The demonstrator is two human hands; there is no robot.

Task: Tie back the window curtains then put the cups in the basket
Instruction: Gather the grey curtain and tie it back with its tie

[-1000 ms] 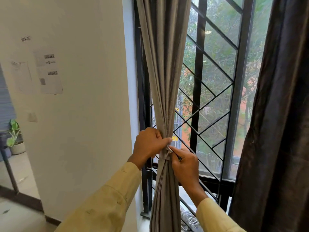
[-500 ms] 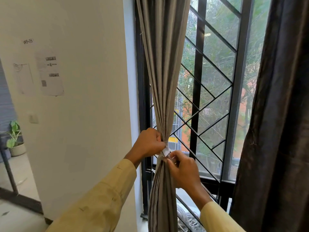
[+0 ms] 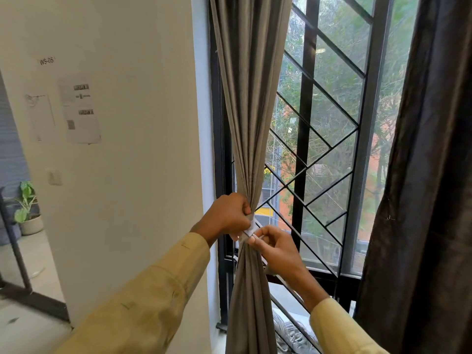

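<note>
A grey-beige curtain [image 3: 249,103] hangs at the window's left side, gathered into a narrow bunch at waist height. A pale tie-back strap [image 3: 251,227] wraps that bunch. My left hand [image 3: 226,215] grips the gathered curtain and the strap from the left. My right hand [image 3: 274,247] pinches the strap's free end just to the right of the bunch. A darker brown curtain [image 3: 424,187] hangs loose on the right. No cups or basket are in view.
Behind the curtains, the window [image 3: 329,129] has black diagonal bars. A white wall [image 3: 143,149] with taped papers [image 3: 80,111] stands to the left. A potted plant [image 3: 26,209] sits on the floor far left, beside a dark metal frame leg [image 3: 15,246].
My right hand has shifted slightly right and drawn the strap's end out from the bunch. My left hand stays gripping the curtain.
</note>
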